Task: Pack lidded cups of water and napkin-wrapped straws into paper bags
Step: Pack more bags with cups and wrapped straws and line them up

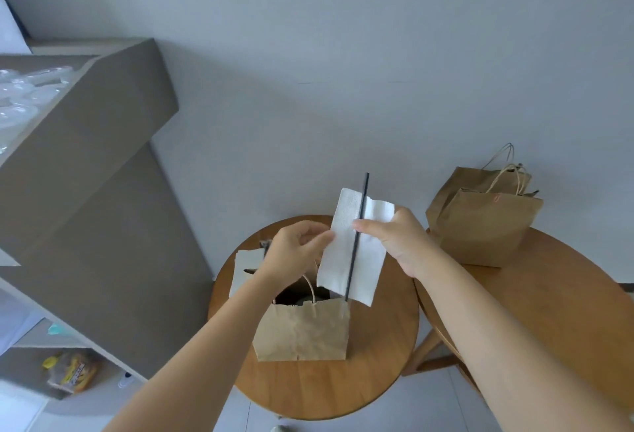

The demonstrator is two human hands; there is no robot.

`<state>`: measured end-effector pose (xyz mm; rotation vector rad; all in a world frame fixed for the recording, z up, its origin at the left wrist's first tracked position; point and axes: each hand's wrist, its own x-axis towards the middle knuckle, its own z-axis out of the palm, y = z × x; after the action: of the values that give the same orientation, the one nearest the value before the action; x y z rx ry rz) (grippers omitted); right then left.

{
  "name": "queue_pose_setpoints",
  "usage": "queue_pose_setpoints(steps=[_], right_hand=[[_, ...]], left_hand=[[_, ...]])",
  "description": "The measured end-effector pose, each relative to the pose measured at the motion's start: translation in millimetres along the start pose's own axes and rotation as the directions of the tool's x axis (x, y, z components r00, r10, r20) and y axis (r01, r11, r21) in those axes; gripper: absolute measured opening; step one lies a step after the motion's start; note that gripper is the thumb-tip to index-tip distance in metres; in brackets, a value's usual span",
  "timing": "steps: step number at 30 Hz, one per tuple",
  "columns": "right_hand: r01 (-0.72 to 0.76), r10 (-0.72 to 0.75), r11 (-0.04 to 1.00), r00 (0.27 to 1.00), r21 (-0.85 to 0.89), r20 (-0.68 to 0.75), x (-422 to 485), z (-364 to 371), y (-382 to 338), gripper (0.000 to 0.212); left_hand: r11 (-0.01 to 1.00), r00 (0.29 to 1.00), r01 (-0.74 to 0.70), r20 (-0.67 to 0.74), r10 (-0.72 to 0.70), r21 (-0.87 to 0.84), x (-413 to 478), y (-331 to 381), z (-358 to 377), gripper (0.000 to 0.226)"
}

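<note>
A white napkin (346,260) hangs unfolded above the open paper bag (303,332), with a black straw (356,239) lying upright along its middle. My left hand (295,248) pinches the napkin's left edge. My right hand (394,239) pinches the straw against the napkin with thumb and fingers. The bag stands on a small round wooden table (308,394), its mouth open and dark inside; a lid seems to show there, but I cannot tell for sure. More white napkins (245,268) lie behind the bag at the left.
Two brown paper bags (480,222) with twine handles stand on a second round table (549,311) at the right. A grey shelf unit (92,191) fills the left; clear plastic lids or cups (24,95) sit on its top. A white wall is behind.
</note>
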<state>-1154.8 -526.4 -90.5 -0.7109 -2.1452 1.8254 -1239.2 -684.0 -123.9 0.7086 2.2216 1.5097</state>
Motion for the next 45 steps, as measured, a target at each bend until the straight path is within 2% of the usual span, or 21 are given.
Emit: queue_pose_setpoints(steps=[3, 4, 7, 8, 10, 12, 14, 15, 17, 21, 25, 28, 31, 35, 39, 42, 45], right_hand=[[-0.041, 0.04, 0.999, 0.998, 0.022, 0.037, 1.1, -5.7, 11.9, 0.03], [-0.044, 0.044, 0.999, 0.999, 0.014, 0.023, 1.7, -4.8, 14.3, 0.033], [-0.04, 0.038, 0.998, 0.998, -0.049, -0.045, 6.0, 3.9, 19.4, 0.052], [-0.032, 0.028, 0.997, 0.998, -0.066, -0.051, 6.7, 8.3, 20.0, 0.053], [-0.03, 0.028, 0.997, 0.999, -0.078, -0.024, 8.2, 16.7, 21.5, 0.042], [-0.012, 0.015, 0.993, 1.0, -0.118, 0.021, 7.1, 26.7, 21.6, 0.013], [0.021, -0.011, 0.983, 0.999, -0.181, 0.053, 4.0, 39.1, 21.8, 0.008], [0.026, -0.013, 0.976, 0.998, -0.215, 0.062, 3.8, 46.1, 24.7, 0.008], [0.023, 0.006, 0.961, 0.994, -0.275, 0.105, 2.2, 61.6, 33.3, 0.007], [-0.015, 0.103, 0.928, 0.97, -0.371, 0.219, 7.4, 93.9, 58.6, 0.011], [-0.088, 0.211, 0.858, 0.958, -0.506, 0.192, 10.0, 120.5, 82.7, 0.034], [-0.141, 0.299, 0.86, 0.918, -0.491, 0.261, 8.9, 132.6, 94.3, 0.02], [-0.147, 0.307, 0.886, 0.897, -0.441, 0.319, 9.4, 131.9, 94.0, 0.027], [-0.062, 0.11, 0.949, 0.984, -0.31, 0.141, 14.2, 113.3, 84.3, 0.007], [0.026, -0.054, 0.971, 0.992, -0.238, -0.113, 26.4, 89.3, 76.7, 0.015], [0.022, -0.077, 0.976, 0.965, -0.216, -0.25, 47.6, 74.8, 71.6, 0.015], [-0.014, -0.041, 0.983, 0.956, -0.184, -0.29, 81.8, 68.0, 66.5, 0.014]], left_hand=[[0.921, 0.973, 0.175, -0.203, -0.108, 0.348, -2.1, -45.0, -22.2, 0.02], [0.891, 0.961, 0.214, -0.248, -0.12, 0.399, -5.6, -56.8, -27.9, 0.022], [0.895, 0.924, 0.289, -0.345, -0.167, 0.341, -13.1, -78.3, -35.5, 0.022], [0.892, 0.926, 0.306, -0.324, -0.196, 0.333, -14.2, -81.7, -36.7, 0.022], [0.836, 0.95, 0.311, -0.13, -0.283, 0.452, -14.1, -87.1, -36.9, 0.024], [0.699, 0.923, 0.234, 0.072, -0.379, 0.675, -17.7, -90.6, -34.5, 0.042], [0.543, 0.909, 0.11, 0.136, -0.393, 0.832, -24.4, -95.4, -34.1, 0.059], [0.506, 0.915, 0.066, 0.15, -0.375, 0.86, -28.1, -98.2, -34.2, 0.062], [0.523, 0.911, 0.028, 0.194, -0.364, 0.852, -36.3, -103.1, -35.8, 0.061], [0.55, 0.859, 0.048, 0.247, -0.449, 0.834, -54.1, -106.0, -42.0, 0.056], [0.579, 0.846, 0.087, 0.247, -0.473, 0.811, -65.3, -106.9, -44.6, 0.055], [0.611, 0.861, 0.102, 0.239, -0.45, 0.785, -69.4, -106.3, -46.9, 0.053], [0.614, 0.899, 0.11, 0.185, -0.397, 0.782, -70.0, -106.4, -51.0, 0.05], [0.627, 0.934, 0.171, 0.078, -0.35, 0.76, -62.6, -111.9, -56.1, 0.068], [0.716, 0.956, 0.225, -0.01, -0.292, 0.661, -46.9, -117.4, -53.3, 0.068], [0.755, 0.965, 0.252, -0.098, -0.243, 0.606, -25.9, -120.5, -56.2, 0.057], [0.776, 0.959, 0.282, -0.165, -0.229, 0.564, 5.7, -126.7, -66.0, 0.048]])
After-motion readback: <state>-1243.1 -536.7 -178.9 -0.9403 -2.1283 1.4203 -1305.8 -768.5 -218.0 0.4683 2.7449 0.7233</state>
